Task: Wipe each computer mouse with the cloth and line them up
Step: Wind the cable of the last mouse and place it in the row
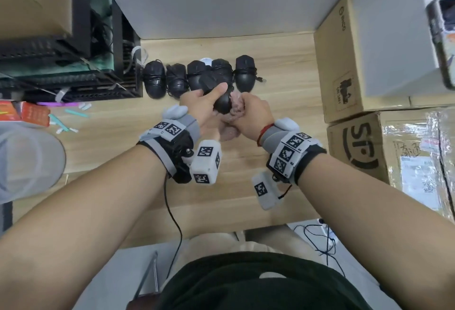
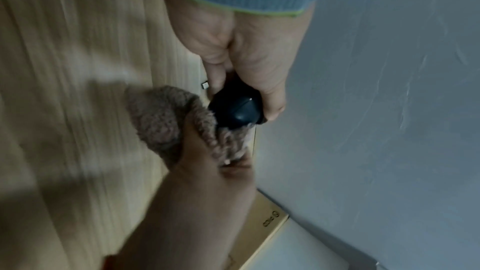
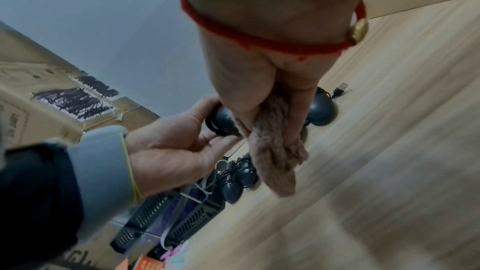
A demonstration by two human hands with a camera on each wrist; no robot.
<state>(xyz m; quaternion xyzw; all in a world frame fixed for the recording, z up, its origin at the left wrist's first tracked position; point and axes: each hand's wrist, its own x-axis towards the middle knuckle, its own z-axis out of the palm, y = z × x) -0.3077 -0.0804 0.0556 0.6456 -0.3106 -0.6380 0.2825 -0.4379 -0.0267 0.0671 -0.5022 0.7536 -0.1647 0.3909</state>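
My left hand (image 1: 209, 102) grips a black mouse (image 1: 221, 102) above the wooden desk, thumb along its top. In the left wrist view the mouse (image 2: 237, 110) sits between thumb and fingers of that hand (image 2: 244, 65). My right hand (image 1: 251, 112) grips a fuzzy pinkish-brown cloth (image 1: 231, 122) pressed against the mouse's side; the cloth (image 3: 272, 151) hangs below the right hand (image 3: 267, 93) in the right wrist view, where my left hand (image 3: 182, 139) holds the mouse (image 3: 223, 120). Behind, several black wired mice (image 1: 155, 79) lie side by side in a row.
Cardboard boxes (image 1: 344, 68) stand along the right edge of the desk (image 1: 246, 186). A black perforated rack (image 1: 61, 75) sits at the left, with a red box (image 1: 29, 112) and small teal-and-white sticks (image 1: 71, 112) beside it. A grey cap (image 1: 24, 161) lies at the left.
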